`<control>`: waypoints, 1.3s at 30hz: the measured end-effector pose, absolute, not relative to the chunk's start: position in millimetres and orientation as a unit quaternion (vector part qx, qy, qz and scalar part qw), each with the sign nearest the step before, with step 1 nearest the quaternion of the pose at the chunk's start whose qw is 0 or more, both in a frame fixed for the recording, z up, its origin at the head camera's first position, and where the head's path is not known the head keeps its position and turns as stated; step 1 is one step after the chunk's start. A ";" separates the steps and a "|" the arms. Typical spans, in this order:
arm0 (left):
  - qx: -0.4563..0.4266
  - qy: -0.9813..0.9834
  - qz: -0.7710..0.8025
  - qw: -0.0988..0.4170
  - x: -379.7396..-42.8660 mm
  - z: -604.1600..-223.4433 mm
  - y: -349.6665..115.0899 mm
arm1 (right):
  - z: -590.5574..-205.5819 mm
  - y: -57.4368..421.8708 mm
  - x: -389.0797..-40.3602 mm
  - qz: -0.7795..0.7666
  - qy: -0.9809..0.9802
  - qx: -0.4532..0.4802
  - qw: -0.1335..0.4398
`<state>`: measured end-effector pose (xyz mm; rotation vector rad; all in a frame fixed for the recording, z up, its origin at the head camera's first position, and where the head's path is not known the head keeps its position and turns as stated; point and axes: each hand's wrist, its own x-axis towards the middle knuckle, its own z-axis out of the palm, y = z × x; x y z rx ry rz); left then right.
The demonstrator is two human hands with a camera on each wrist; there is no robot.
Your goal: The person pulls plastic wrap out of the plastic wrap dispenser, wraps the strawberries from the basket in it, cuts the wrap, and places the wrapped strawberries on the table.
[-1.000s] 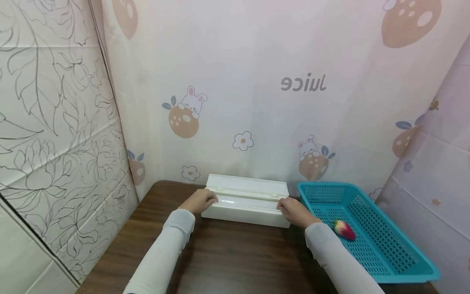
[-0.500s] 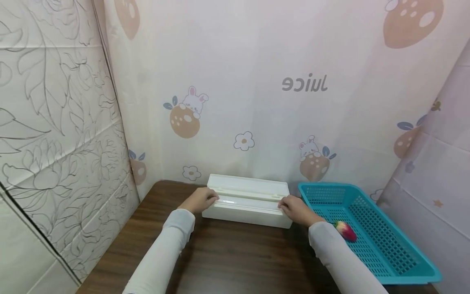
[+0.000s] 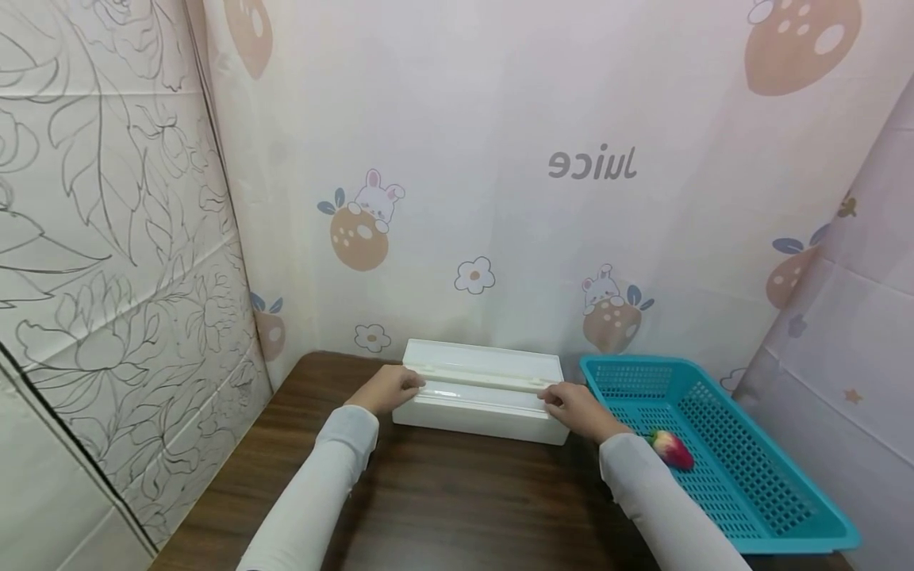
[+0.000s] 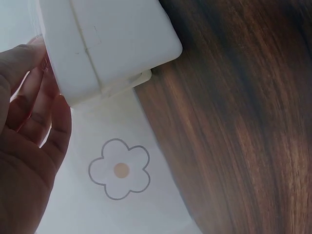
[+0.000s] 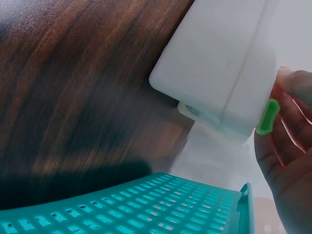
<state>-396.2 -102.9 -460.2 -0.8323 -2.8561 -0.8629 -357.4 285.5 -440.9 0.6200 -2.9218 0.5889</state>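
A long white cling film dispenser point(image 3: 478, 424) lies across the back of the table, its lid point(image 3: 485, 357) tipped back towards the wall. At its left end my left hand point(image 3: 389, 388) has thumb and fingers pinched together over the top edge, with clear creased film point(image 4: 36, 13) showing beside the fingertips in the left wrist view. My right hand point(image 3: 577, 408) pinches likewise at the right end. A small green slider point(image 5: 267, 118) sits at the dispenser's edge by those fingers. The film between my hands shows only as a glare.
A teal plastic basket point(image 3: 821, 523) stands close to the right, with a red and yellow toy fruit point(image 3: 671, 450) lying in it. Dark wood tabletop point(image 3: 464, 507) runs in front of the dispenser. A patterned curtain point(image 3: 471, 119) hangs directly behind.
Both hands stay at the dispenser's ends. The right fingers have loosened and straightened slightly; the rest only shifts with the camera.
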 end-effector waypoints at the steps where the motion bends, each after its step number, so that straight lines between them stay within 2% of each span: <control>1: -0.267 -0.923 -0.275 0.024 -395.9 -460.1 -102.9 | -441.4 285.1 -357.4 0.193 -0.960 0.196 0.046; 8: -0.281 -0.921 -0.267 0.047 -393.7 -462.7 -103.2 | -444.6 283.7 -355.2 0.198 -0.962 0.183 0.033; 22: -0.285 -0.910 -0.291 0.082 -385.3 -466.0 -104.0 | -448.5 287.2 -354.3 0.179 -0.954 0.218 0.100; 34: -0.270 -0.913 -0.304 0.040 -380.1 -455.3 -103.1 | -442.4 288.8 -351.0 0.201 -0.954 0.204 0.093; 39: -0.268 -0.915 -0.300 0.043 -379.4 -453.0 -104.7 | -441.5 290.3 -350.9 0.205 -0.952 0.207 0.096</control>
